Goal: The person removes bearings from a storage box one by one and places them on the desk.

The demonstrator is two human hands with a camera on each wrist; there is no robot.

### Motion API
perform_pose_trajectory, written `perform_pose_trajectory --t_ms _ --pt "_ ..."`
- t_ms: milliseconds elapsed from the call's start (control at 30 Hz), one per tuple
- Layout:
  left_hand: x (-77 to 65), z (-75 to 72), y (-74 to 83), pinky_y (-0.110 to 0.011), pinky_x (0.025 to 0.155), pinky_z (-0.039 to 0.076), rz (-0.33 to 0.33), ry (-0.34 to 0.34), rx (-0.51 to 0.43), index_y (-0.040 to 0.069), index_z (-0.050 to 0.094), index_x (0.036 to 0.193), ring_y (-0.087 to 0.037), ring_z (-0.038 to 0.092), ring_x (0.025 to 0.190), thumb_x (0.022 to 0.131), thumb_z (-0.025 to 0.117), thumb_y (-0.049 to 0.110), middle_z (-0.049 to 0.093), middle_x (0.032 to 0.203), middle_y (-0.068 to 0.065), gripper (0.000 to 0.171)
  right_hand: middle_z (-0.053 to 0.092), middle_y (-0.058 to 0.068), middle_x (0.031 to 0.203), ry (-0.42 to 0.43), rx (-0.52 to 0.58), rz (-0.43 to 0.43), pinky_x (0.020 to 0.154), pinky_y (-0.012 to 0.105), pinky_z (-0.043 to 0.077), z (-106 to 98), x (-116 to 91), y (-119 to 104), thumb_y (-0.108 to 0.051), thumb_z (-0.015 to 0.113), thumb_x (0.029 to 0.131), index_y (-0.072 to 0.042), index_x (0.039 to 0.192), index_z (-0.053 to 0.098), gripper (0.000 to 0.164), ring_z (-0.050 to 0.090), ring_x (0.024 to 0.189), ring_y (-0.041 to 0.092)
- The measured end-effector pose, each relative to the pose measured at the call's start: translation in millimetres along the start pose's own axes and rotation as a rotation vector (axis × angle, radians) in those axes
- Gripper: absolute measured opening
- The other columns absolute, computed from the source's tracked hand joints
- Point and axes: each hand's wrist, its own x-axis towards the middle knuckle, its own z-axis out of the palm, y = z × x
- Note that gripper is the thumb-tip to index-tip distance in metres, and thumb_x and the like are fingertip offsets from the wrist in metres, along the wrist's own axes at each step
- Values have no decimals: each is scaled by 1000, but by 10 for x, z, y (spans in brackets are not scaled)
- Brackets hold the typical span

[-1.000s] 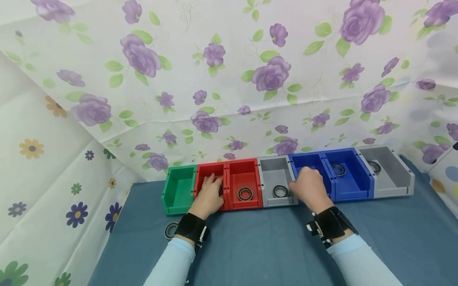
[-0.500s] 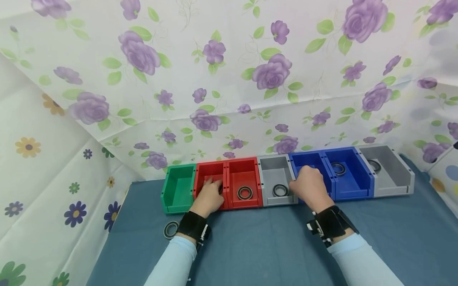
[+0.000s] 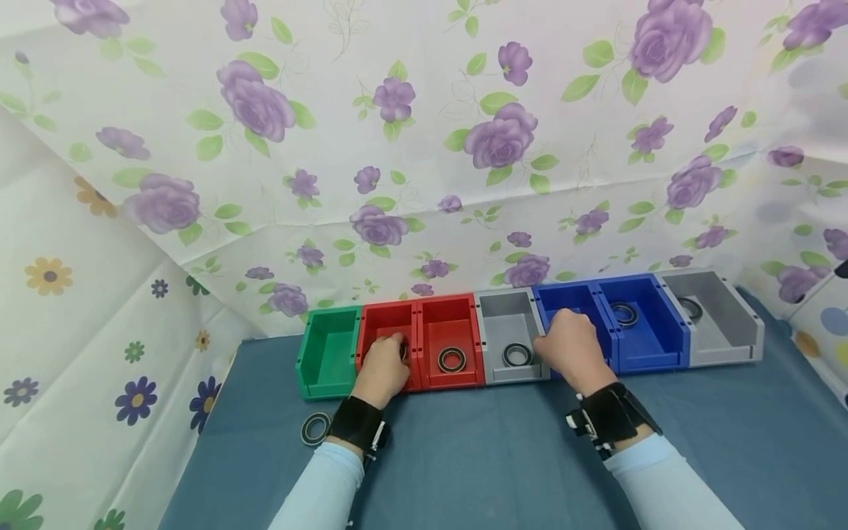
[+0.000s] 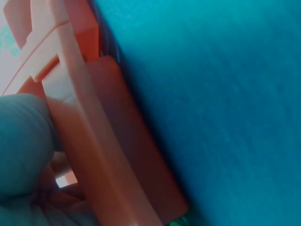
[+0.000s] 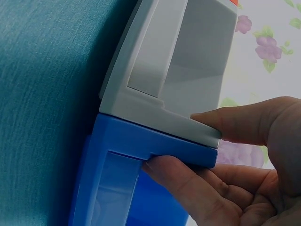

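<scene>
My left hand (image 3: 383, 372) reaches into the left red bin (image 3: 387, 313), fingers curled around a ball bearing (image 3: 403, 351) that shows only partly beside them. In the left wrist view, the thumb (image 4: 23, 141) is just inside the bin's front wall (image 4: 94, 136); the bearing is hidden there. My right hand (image 3: 574, 349) pinches the adjoining side walls of the narrow grey bin (image 5: 202, 52) and the left blue bin (image 5: 127, 136), thumb and fingers on opposite sides. Bearings also lie in the right red bin (image 3: 452, 360) and the narrow grey bin (image 3: 517, 355).
A green bin (image 3: 331, 346) ends the row at left. At right stand another blue bin (image 3: 652, 331) and a wide grey bin (image 3: 725, 324), each with a bearing. One loose bearing (image 3: 315, 428) lies on the blue cloth (image 3: 464, 456). Floral sheets (image 3: 424, 147) hang behind.
My left hand's fingers, spread over the bearing in the left red bin a second ago, have curled in around it. The right hand keeps its hold on the bin walls.
</scene>
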Motion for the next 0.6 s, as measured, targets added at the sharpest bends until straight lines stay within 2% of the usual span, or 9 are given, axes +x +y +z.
perform_pose_trajectory --t_ms 233,433,600 --pt "-34 -2 -9 -36 76 50 15 65 -3 10 52 118 -20 50 90 87 61 16 52 100 -8 32 38 -1 49 -1 1 -19 39 27 39 -12 -7 -7 -18 61 78 -10 55 47 29 48 45 18" --pt "-99 -149 51 -39 79 50 45 175 -15 8 47 127 -23 52 96 90 59 20 51 111 -14 41 38 -1 49 -4 7 -9 39 27 39 -17 -12 -8 -18 61 78 -10 55 47 29 49 45 18" --pt "-158 -288 93 -40 79 50 59 254 -46 8 45 130 -23 54 95 92 57 25 52 112 -14 43 37 -1 49 -2 8 -5 39 27 39 -13 -6 7 -18 61 78 -10 54 46 29 48 45 17"
